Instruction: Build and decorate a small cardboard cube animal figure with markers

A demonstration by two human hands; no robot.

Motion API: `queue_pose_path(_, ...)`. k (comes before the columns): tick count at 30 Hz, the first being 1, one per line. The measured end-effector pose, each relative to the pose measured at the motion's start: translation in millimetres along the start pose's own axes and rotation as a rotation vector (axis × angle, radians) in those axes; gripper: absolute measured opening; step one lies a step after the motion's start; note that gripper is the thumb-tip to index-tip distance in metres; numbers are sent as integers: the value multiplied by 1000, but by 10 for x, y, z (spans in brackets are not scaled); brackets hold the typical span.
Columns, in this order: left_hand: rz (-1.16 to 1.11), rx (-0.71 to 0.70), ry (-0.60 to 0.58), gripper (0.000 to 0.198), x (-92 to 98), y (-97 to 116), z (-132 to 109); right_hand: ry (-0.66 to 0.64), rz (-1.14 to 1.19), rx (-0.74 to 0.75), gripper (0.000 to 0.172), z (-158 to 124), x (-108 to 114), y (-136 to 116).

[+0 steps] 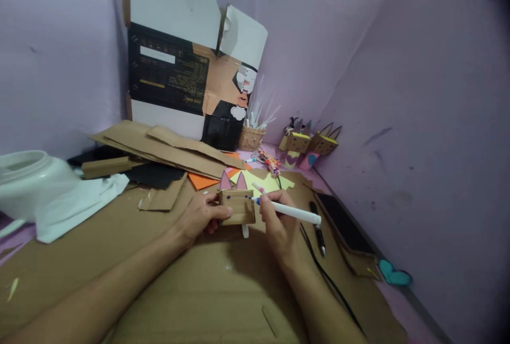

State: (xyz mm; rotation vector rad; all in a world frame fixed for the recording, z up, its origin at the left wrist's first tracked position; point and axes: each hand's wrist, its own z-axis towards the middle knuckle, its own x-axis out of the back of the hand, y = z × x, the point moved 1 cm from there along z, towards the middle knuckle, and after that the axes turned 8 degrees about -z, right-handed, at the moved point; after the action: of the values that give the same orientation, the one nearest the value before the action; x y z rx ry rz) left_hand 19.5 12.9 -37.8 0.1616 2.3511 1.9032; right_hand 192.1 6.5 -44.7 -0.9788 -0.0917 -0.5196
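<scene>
A small cardboard box head (pixel 239 208) with two pink pointed ears and two dark eye dots is held up near the middle. My left hand (pixel 205 212) grips its left side, thumb on the front face. In my right hand (pixel 281 222) is a white marker (pixel 297 212) with a blue end, pinched between thumb and fingers. The marker's tip is at the right eye dot; whether it touches is hard to tell. A short white piece sticks out below the box. Behind my right hand lies a pink-and-white marker (pixel 258 188).
Cardboard sheets (pixel 167 147) and black, orange and yellow paper lie behind. A white pot (pixel 27 179) stands left. A black pen (pixel 319 232), a cable and a dark phone-like slab (pixel 346 222) lie right. Finished-looking cardboard figures (pixel 298 145) stand at the back.
</scene>
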Motion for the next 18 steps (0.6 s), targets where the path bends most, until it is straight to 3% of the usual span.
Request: queue_pose_path(18,-14,9,-9,42,1,-14,15,-40,-27,-22,23,20,-44,16)
